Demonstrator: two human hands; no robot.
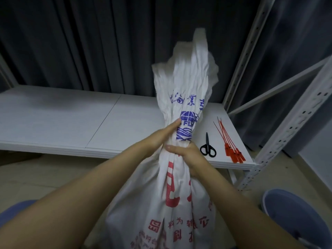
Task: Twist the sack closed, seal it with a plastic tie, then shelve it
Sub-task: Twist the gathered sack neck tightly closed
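Both grips clamp the sack (181, 133) neck in front of the shelf (71, 123): left hand (161, 135) above, right hand (186, 155) below. I would twist tightly before reaching for the ties (231, 146).

The sack (179, 159) stands before me, in front of the shelf (71, 119). My left hand (161, 135) sits just above my right hand (186, 155) on its neck. On the shelf's right end, scissors (208, 146) lie left of the plastic ties (231, 142), near the front edge.
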